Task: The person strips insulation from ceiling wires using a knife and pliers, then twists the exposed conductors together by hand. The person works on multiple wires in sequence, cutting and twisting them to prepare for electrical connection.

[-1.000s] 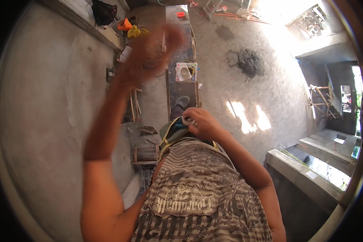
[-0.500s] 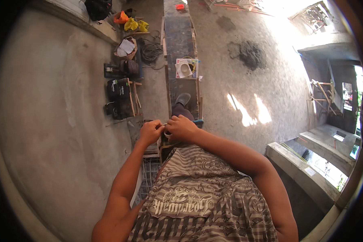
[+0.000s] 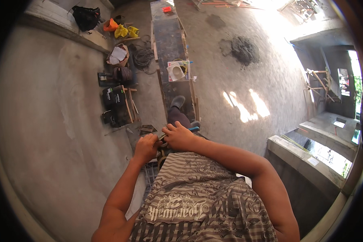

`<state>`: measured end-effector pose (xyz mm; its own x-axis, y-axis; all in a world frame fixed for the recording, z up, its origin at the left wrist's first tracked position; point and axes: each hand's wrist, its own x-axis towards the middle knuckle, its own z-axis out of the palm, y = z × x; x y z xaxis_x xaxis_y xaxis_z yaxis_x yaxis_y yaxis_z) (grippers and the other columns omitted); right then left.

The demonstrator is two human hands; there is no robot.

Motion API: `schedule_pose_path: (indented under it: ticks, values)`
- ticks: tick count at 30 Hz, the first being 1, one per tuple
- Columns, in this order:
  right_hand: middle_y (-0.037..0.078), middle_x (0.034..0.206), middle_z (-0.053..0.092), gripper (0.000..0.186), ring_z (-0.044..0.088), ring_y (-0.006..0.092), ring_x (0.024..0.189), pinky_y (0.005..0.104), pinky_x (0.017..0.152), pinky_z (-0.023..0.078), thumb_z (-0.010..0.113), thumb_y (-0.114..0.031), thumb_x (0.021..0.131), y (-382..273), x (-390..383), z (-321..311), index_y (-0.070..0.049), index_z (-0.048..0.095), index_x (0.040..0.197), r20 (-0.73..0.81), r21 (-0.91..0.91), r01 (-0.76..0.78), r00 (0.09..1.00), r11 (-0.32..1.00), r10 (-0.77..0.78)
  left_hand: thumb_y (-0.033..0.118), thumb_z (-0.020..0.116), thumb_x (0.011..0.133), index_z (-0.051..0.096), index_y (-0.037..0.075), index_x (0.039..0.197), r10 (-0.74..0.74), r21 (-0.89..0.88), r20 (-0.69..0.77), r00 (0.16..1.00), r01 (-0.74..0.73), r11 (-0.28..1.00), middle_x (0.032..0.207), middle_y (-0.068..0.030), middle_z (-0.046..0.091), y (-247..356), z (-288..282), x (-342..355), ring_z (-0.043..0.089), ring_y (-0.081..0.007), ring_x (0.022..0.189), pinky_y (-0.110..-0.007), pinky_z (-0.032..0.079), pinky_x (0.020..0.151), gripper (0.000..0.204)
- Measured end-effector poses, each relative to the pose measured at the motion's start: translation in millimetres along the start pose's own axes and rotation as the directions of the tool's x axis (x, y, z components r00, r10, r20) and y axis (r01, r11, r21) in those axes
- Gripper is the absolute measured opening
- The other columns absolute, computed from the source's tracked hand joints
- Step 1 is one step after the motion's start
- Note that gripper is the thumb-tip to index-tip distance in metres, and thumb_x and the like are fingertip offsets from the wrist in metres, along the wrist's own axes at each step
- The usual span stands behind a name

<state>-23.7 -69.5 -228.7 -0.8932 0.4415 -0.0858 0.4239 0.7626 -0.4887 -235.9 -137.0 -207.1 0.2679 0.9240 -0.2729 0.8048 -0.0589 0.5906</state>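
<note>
In front of my waist, my two hands are close together, both with bent, closed fingers. My left hand (image 3: 146,147) pinches at a small, pale yellowish strip-like piece (image 3: 162,138) that spans the gap to the other hand. My right hand (image 3: 177,136) grips the same piece from the other side. Its kind is too small and too covered by fingers to tell. Below the hands, my leg reaches forward to a grey shoe (image 3: 177,101) on a long wooden plank platform (image 3: 169,40). Something blue (image 3: 194,129) shows just beyond my right hand.
On the plank lie a white box-like fitting (image 3: 176,73) and a red object (image 3: 166,9). To the left are a black case (image 3: 113,96), coiled cable (image 3: 143,57), a paper sack (image 3: 117,55) and yellow bags (image 3: 121,31). A dark mortar heap (image 3: 244,50) lies on the floor at right.
My left hand has shifted down and left and turned, its back now more upward. My right hand has moved slightly down and left. The view has shifted a little.
</note>
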Motion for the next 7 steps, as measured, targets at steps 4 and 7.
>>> schedule_pose_path:
  ticks: [4,7]
  values:
    - [0.012,0.125,0.063,0.052,0.061,0.0311,0.117,0.0472,0.098,0.045,0.077,-0.041,0.087,5,-10,-78,-0.011,0.066,0.129,-0.131,0.314,-0.124,0.976,0.941,0.173,0.029,0.070,0.094,0.063,0.008,0.095,-0.039,0.102,0.098,0.994,0.029,0.994,0.087,-0.0106,0.067,1,10,9,0.066,-0.0331,0.092,-0.049,0.046,0.080,0.022]
    - [0.013,0.133,0.061,0.062,0.061,0.0275,0.123,0.0445,0.102,0.050,0.085,-0.032,0.086,-3,-55,-193,-0.006,0.061,0.136,-0.323,0.792,-0.108,0.761,0.601,0.562,0.033,0.070,0.093,0.065,0.009,0.099,-0.131,0.250,0.305,0.943,0.053,0.967,0.092,-0.0114,0.071,3,16,19,0.067,-0.0341,0.098,-0.052,0.046,0.083,0.026]
